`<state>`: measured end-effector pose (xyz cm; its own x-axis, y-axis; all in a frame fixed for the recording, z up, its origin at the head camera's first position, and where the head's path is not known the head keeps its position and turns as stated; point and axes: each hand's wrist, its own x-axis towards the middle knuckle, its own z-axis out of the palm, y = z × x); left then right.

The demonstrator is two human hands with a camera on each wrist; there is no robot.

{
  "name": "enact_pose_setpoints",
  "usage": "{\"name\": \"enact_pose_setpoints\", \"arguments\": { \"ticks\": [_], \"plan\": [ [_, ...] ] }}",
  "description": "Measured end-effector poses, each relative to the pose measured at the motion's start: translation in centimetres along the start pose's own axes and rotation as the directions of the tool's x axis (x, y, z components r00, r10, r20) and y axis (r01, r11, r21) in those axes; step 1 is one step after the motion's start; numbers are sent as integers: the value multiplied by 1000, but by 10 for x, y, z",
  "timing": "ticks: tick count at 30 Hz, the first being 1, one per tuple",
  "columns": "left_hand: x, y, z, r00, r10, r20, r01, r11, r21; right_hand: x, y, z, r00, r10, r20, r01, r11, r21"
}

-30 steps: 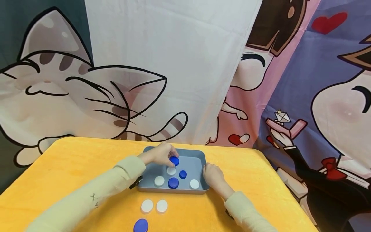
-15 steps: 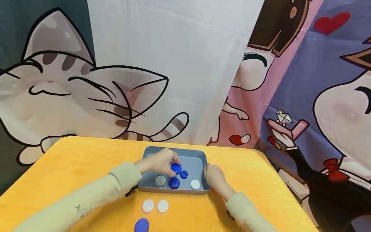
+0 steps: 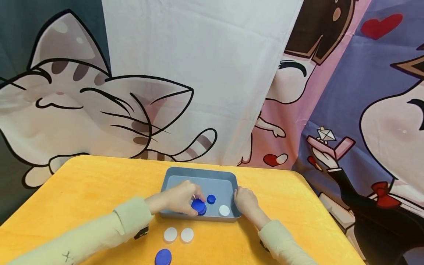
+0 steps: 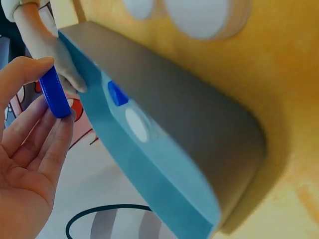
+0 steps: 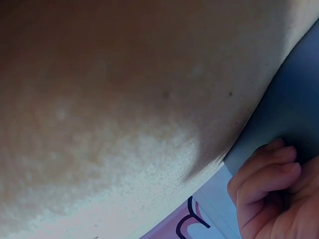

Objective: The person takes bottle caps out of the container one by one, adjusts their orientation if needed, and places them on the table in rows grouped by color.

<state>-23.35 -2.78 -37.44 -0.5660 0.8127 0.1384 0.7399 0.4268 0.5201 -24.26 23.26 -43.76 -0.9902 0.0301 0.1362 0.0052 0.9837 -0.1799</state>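
My left hand (image 3: 179, 198) pinches a blue bottle cap (image 3: 198, 205) between thumb and fingers, just over another blue cap (image 3: 203, 212) in the grey-blue tray (image 3: 216, 184). Whether the two caps touch, I cannot tell. The left wrist view shows the held cap's ridged side (image 4: 55, 92). A small blue cap (image 3: 211, 199) and a white cap (image 3: 224, 210) lie to the right in the tray. The left hand hides the tray's left part. At the right rim my right hand (image 3: 246, 201) grips the tray with curled fingers; its thumb is hidden in the head view.
In front of the tray, two white caps (image 3: 170, 235) (image 3: 187, 235) lie side by side on the yellow table cover (image 3: 109, 184). A blue cap (image 3: 163, 257) is nearer the front. A printed curtain (image 3: 159, 44) hangs behind the table.
The left hand has carried the blue cap toward the tray's near side, over the larger blue cap there. White caps seen earlier are now behind the hand. The right hand stays at the rim.
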Motion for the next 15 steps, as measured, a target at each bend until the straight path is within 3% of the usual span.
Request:
{"name": "enact_pose_setpoints", "arguments": {
  "ticks": [15],
  "plan": [
    [-39,17,16,998,10,66,-8,1000,-23,0,-1,0,1000,7,2,-7,1000,-13]
  ]
}}
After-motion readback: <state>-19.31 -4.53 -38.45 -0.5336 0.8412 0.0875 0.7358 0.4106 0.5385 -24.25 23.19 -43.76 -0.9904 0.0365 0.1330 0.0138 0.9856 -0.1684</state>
